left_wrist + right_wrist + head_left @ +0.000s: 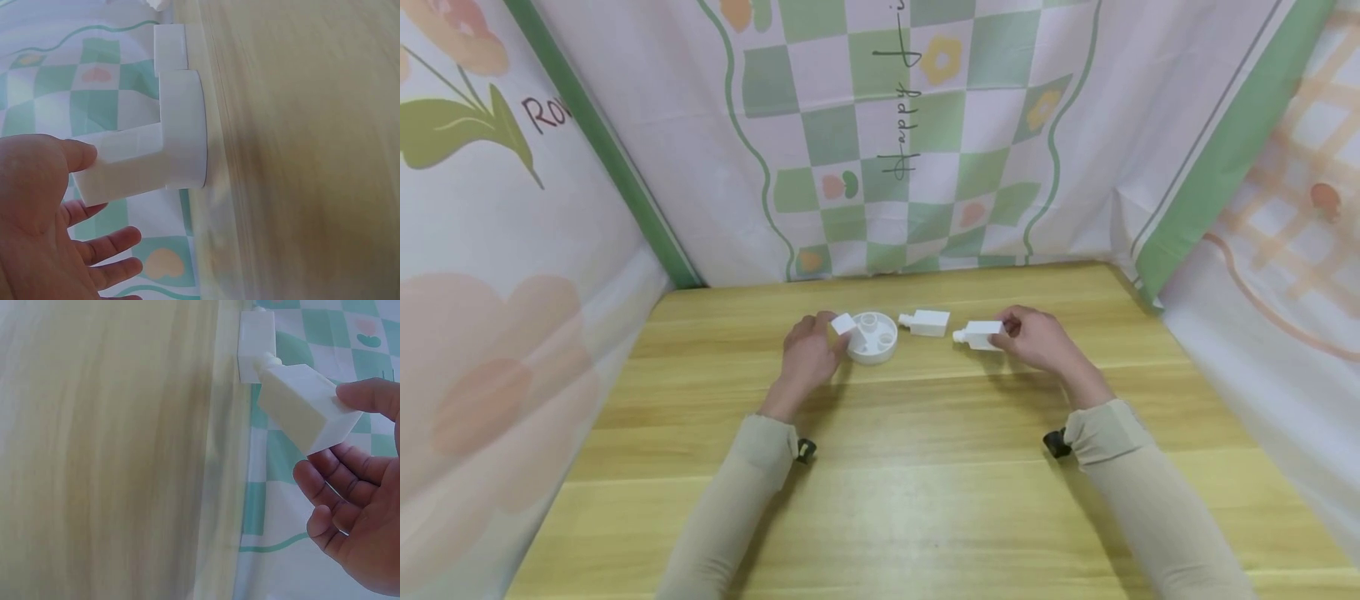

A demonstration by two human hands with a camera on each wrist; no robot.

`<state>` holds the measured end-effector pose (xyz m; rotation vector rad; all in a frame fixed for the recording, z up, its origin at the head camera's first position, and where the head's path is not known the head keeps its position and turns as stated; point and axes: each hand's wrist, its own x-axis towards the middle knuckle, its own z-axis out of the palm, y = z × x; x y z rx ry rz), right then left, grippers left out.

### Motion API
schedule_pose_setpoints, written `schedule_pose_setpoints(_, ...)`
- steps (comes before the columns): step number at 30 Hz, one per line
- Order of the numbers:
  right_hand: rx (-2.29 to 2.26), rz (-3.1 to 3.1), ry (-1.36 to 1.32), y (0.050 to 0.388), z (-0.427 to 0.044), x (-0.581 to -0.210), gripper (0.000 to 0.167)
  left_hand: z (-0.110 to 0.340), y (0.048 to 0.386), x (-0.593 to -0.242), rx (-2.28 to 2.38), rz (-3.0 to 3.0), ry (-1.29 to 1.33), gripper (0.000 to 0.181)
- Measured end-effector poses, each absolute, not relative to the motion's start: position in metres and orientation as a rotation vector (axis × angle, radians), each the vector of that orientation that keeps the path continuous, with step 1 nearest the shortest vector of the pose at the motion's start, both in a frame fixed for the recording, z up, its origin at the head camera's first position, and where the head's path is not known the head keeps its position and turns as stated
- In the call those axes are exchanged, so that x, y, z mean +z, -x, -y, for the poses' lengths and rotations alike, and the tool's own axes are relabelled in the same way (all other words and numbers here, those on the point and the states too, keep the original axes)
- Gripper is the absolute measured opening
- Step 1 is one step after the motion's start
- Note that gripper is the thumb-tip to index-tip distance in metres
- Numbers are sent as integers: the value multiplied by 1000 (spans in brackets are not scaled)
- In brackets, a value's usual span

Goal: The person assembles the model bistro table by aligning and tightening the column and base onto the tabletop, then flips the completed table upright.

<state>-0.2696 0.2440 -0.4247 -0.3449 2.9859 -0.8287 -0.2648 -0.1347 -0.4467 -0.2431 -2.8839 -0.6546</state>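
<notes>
My left hand [807, 357] pinches a white square-sided bottle [122, 165] between thumb and fingers, and its lower end is hidden at the round white holder [874, 353]. In the head view the flat base of that bottle [843, 324] tilts up over the holder's left side. Round sockets show in the holder's top. My right hand [1039, 338] pinches the base end of a second white bottle [306, 403], its short round neck pointing left. A third white bottle [929, 323] lies on its side between the holder and the right hand's bottle.
All of this is near the back edge of a wooden table [880, 483]. A checked green and white cloth [917, 167] hangs right behind it, and printed cloths hang at both sides. A dark wrist strap piece [1057, 443] shows below the right cuff.
</notes>
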Motion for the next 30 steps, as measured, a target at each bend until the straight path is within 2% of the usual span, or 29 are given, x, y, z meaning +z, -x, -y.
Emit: schedule_pose_setpoints(30, -962, -2947, 419, 276, -208, -411, 46, 135, 265, -447, -614, 2901, 251, 50)
